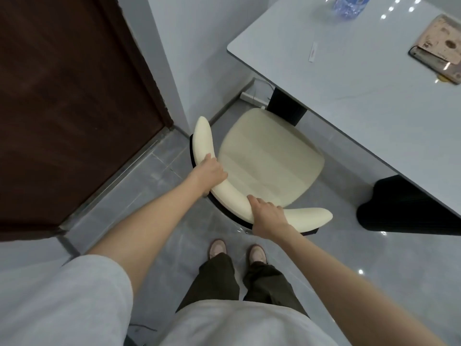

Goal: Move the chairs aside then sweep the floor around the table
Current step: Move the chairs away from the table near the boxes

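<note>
Grey tiled floor (139, 196), with the cream chair (269, 158) at 12 o'clock from my feet and the table (374, 71) at 2 o'clock.
Both my hands hold the chair's curved backrest (203, 136): my left hand (212, 174) curls over it towards 11 o'clock, and my right hand (268, 216) wraps it at 12 o'clock. A brown door (62, 96) stands at 10 o'clock.

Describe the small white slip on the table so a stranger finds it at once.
Start at the glossy grey table in the upper right. Near its left edge, below the clear bluish bottle, lies the slip. It is the only thin, flat white strip; the worn tan item to its right is far larger.
</note>
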Motion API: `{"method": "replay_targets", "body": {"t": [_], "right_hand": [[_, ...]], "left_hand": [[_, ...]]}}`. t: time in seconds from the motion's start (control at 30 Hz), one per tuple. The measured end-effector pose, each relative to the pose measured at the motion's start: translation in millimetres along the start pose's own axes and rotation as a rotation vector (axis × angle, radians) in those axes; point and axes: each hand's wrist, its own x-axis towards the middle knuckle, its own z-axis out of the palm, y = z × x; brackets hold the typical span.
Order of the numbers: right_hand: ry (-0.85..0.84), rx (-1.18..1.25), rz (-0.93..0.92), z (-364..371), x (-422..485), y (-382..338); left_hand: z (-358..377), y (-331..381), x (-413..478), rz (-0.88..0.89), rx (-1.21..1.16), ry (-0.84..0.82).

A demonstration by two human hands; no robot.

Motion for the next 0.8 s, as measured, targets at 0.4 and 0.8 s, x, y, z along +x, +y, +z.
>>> {"method": "replay_targets", "body": {"t": [0.4,0.8], "right_hand": [[0.008,-0.147,-0.231,17.2,-23.7,12.0],[-0.105,-0.463,-0.490,23.0,-71.1,71.1]], "left_hand": [[6.7,57.8,-49.9,-0.235,-0.127,-0.099],[-1.6,176.3,-101.8,-0.587,-0.385,-0.228]]}}
